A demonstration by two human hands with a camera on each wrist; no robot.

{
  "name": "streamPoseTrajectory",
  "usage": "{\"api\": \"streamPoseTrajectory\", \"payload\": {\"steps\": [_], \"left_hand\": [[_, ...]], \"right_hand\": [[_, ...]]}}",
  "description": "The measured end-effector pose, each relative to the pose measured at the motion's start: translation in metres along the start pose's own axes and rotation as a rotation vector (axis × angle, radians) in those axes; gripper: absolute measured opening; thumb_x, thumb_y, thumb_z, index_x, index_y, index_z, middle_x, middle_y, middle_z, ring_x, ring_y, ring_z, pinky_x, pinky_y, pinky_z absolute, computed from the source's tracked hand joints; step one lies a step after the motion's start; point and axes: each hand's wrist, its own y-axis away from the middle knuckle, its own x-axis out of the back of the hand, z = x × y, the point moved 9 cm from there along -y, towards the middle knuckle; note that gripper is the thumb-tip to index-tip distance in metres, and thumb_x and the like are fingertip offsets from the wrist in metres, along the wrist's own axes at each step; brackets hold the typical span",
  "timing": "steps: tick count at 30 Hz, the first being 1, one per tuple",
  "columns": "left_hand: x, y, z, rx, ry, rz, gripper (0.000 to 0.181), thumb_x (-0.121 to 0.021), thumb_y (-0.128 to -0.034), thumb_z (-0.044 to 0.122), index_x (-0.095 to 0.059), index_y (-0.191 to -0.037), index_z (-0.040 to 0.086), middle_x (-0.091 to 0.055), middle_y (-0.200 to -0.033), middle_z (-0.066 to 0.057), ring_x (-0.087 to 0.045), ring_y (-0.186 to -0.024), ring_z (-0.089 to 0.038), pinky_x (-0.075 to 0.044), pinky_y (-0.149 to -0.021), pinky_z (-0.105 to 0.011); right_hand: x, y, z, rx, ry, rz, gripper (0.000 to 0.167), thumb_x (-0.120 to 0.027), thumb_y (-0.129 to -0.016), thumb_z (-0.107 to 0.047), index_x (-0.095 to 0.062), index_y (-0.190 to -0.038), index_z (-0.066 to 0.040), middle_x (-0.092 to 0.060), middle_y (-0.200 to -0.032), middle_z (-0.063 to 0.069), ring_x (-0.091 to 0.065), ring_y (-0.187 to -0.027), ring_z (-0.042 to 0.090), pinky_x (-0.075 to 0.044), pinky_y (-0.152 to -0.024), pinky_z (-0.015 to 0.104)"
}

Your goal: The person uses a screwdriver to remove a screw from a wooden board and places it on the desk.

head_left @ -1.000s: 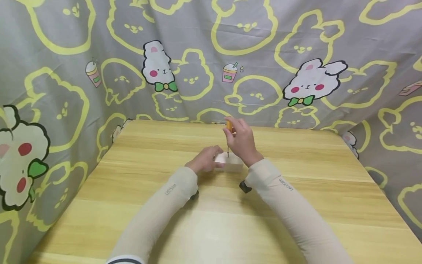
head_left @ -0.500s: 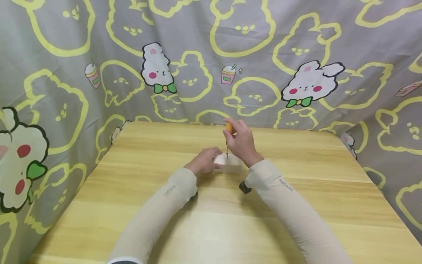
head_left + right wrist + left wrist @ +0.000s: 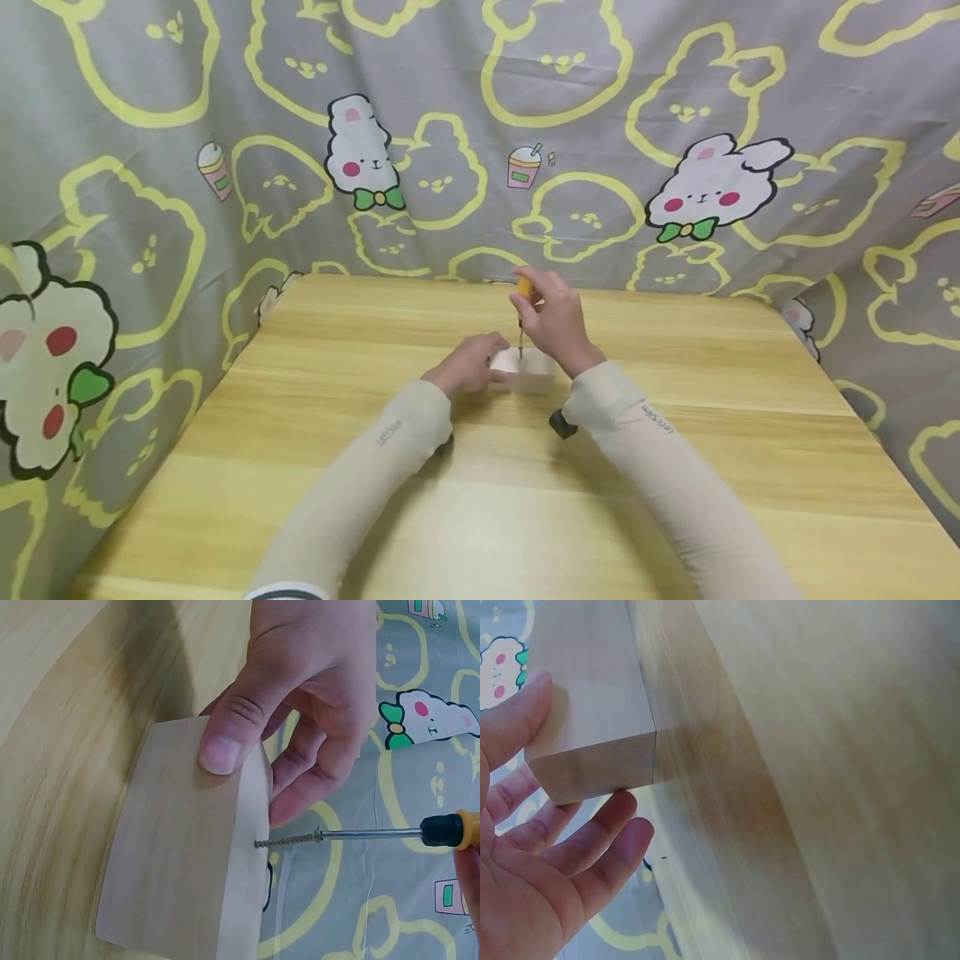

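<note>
A pale wooden block (image 3: 531, 382) sits on the table in the middle of the head view. My left hand (image 3: 471, 364) grips its left end; in the right wrist view the thumb presses the broad side while the fingers reach behind. From the block's narrow top face a threaded screw (image 3: 289, 841) stands out, its tip at the wood. A screwdriver (image 3: 367, 834) with a yellow handle and black collar meets the screw's head, in line with it. My right hand (image 3: 555, 321) holds the handle from above, the screwdriver upright. In the right wrist view that hand is mostly out of frame.
The wood-grain table (image 3: 480, 500) stretches out around the block. A grey curtain (image 3: 465, 75) with yellow outlines and cartoon animals hangs behind it and along both sides. Black wrist devices (image 3: 562, 423) show beneath the sleeves.
Both hands, the block and the screwdriver keep nearly the same places. Only a slight shift of the head view shows.
</note>
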Motion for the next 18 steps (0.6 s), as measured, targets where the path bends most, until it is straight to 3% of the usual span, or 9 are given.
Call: {"api": "streamPoseTrajectory", "payload": {"steps": [6, 18], "left_hand": [[0.0011, 0.0001, -0.0006, 0.022, 0.013, 0.004, 0.059, -0.075, -0.0854, 0.027, -0.050, -0.135, 0.007, -0.052, -0.138, -0.011, -0.046, -0.129, -0.029, -0.037, -0.108, -0.043], [0.0000, 0.0016, 0.0015, 0.009, 0.027, 0.008, 0.058, -0.074, -0.0862, 0.026, -0.050, -0.135, 0.006, -0.052, -0.137, -0.012, -0.047, -0.128, -0.030, -0.037, -0.108, -0.043]], "right_hand": [[-0.0049, -0.0020, -0.0011, -0.013, -0.120, -0.048, 0.035, -0.066, -0.088, 0.004, -0.063, -0.122, 0.001, -0.057, -0.086, 0.014, -0.065, -0.080, 0.026, -0.059, -0.066, 0.027], [-0.0042, -0.0023, 0.0009, -0.014, -0.113, -0.064, 0.036, -0.065, -0.088, 0.004, -0.063, -0.124, -0.001, -0.054, -0.094, 0.016, -0.060, -0.080, 0.026, -0.059, -0.065, 0.032]]}}
